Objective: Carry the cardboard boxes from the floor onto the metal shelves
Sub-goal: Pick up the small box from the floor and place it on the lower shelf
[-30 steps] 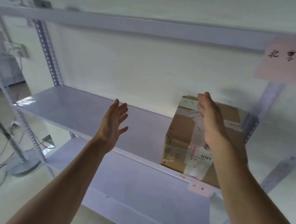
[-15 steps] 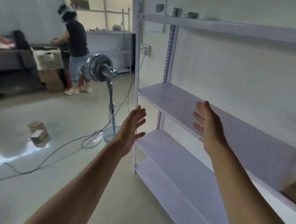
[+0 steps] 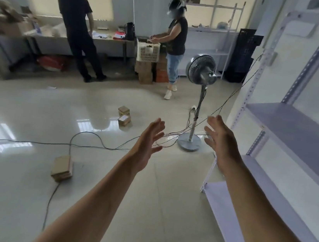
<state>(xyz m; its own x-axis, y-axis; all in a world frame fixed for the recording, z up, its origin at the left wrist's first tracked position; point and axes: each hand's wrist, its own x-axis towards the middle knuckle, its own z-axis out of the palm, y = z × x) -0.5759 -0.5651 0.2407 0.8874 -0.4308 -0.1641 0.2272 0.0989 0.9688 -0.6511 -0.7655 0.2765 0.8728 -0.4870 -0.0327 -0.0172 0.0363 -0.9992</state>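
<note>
- So the landmark here is the pedestal fan (image 3: 201,71), standing on its round base out on the floor (image 3: 35,104). The floor is glossy pale tile with window glare on it, and there's loads of open room on the side of the fan away from the metal shelves (image 3: 295,128).
- The shelves run along the other side of the fan: perforated grey-white uprights, flat pale boards, sharp front edges. The corner upright stands close by the fan's base. The boards in view look bare.
- Thin dark cables (image 3: 90,144) snake across the tile from the fan's base, some strung up toward the shelf upright.
- Left hand (image 3: 147,145) is open, fingers spread a bit, holding nothing. It floats just to the open-floor side of the fan pole.
- Right hand (image 3: 220,143) is the same deal, open and empty, fingers loosely apart, hovering between the fan's base and the shelf corner.
- The cardboard boxes: a flat brown box (image 3: 62,168) lies on the tile well off from the fan toward the camera, with a cable running right past it. It's well apart from the left hand.
- Two small taped boxes (image 3: 124,116) sit together on the floor out past the left fingertips, near the fan.
- Beyond the fan, two people (image 3: 79,29) stand at a long table (image 3: 108,39) with a white crate (image 3: 147,52) perched on stacked boxes.
</note>
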